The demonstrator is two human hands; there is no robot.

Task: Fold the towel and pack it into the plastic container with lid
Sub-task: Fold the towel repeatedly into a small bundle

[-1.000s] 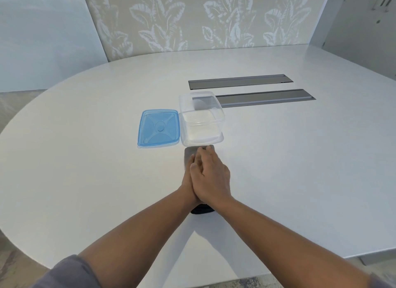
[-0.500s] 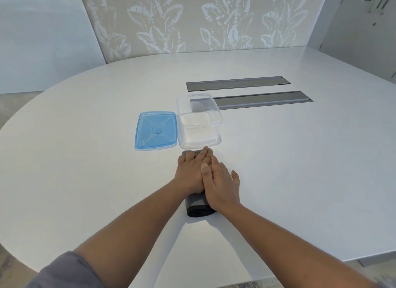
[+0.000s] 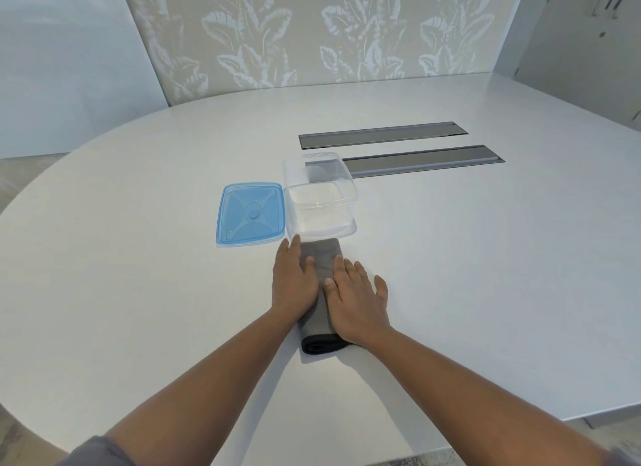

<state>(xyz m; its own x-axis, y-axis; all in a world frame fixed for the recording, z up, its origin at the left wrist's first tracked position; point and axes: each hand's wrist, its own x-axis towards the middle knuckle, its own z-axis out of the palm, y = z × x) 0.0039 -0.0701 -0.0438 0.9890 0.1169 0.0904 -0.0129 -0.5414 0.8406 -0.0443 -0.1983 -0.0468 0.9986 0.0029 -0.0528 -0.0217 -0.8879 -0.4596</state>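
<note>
A dark grey towel [image 3: 324, 257], folded into a long narrow strip, lies on the white table [image 3: 485, 257], running from just before the container toward me. My left hand [image 3: 294, 278] rests flat on its left side, fingers together. My right hand [image 3: 359, 299] lies flat on its right side, fingers spread. Both palms press down and hide the strip's middle. The clear plastic container [image 3: 319, 195] stands open and empty just beyond the towel's far end. Its blue lid [image 3: 250, 214] lies flat directly left of it.
Two long grey cable slots [image 3: 381, 136] are set into the table behind and to the right of the container. The table's curved edge runs close to my body. A leaf-patterned wall panel stands behind the table.
My hands were stacked together over the towel; they have slid apart sideways, left hand to the left, right hand to the right and nearer me. More of the towel shows between them.
</note>
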